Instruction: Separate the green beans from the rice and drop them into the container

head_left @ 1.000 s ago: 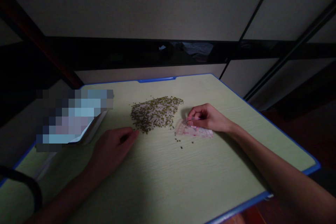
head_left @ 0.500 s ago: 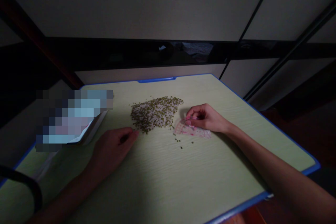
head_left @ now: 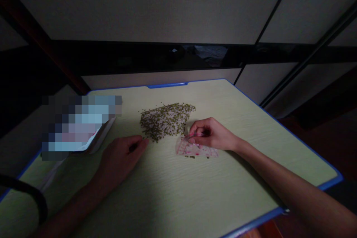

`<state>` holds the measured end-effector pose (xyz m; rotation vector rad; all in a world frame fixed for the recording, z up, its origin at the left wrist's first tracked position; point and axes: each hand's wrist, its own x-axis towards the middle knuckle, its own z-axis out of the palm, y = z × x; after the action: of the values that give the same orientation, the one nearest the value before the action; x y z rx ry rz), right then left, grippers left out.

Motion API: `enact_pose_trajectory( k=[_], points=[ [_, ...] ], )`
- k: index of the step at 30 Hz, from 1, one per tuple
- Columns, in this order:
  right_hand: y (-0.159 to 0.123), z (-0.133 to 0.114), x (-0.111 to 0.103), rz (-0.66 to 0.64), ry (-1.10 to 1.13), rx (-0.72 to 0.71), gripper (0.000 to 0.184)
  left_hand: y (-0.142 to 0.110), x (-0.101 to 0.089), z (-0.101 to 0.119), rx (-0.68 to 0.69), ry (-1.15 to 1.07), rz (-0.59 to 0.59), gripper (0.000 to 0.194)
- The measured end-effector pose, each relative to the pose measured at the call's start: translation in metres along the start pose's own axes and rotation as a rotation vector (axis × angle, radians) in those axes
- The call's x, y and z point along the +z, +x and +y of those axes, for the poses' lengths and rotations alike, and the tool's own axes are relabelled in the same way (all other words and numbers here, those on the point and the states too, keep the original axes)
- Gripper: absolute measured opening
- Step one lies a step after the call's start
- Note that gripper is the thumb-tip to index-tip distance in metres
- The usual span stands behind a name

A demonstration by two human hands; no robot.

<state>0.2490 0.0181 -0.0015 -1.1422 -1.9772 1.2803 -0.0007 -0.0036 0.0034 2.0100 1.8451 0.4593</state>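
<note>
Fingers of the right hand (head_left: 212,135) are curled in and pinched on the upper edge of a clear plastic set square (head_left: 195,148) with pink markings, which lies flat on the counter (head_left: 195,200) under the fingertips. A few loose green beans (head_left: 192,156) sit along the set square's near edge, just touching or just beside it; the light is too dim to say which.

Just beyond and to the left of that hand lies the pile of mung beans (head_left: 166,121), a low, spread-out heap straight on the counter, not in any dish. Its near right edge comes close to the set square's corner.

On the other side of the pile, the left hand (head_left: 122,156) rests palm down on the counter, fingers loosely bent and holding nothing that can be seen. Its fingertips reach to the pile's near left edge, touching or all but touching the outermost beans.

Further left, a flat white tray (head_left: 97,139) lies tilted near the counter's edge. Most of it is covered by a blurred patch, so what lies in it cannot be told.

The counter itself is pale green with a wood grain and a blue rim (head_left: 167,84). A dark curved cable or strap (head_left: 33,197) crosses its near left corner.
</note>
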Motion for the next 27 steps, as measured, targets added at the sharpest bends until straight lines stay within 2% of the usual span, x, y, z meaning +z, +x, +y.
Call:
enact_pose_trajectory(
  k=[4, 15, 27],
  points=[
    [0.0, -0.002, 0.0, 0.0, 0.007, 0.006, 0.013, -0.001, -0.001, 0.003, -0.004, 0.012, 0.003, 0.037],
    [-0.001, 0.004, -0.02, 0.119, -0.008, 0.054, 0.014, 0.0, 0.001, 0.0, 0.002, -0.011, 0.026, 0.037],
    [0.001, 0.002, -0.014, 0.147, 0.002, 0.06, 0.013, -0.001, 0.0, 0.002, -0.007, -0.004, 0.011, 0.037]
  ],
)
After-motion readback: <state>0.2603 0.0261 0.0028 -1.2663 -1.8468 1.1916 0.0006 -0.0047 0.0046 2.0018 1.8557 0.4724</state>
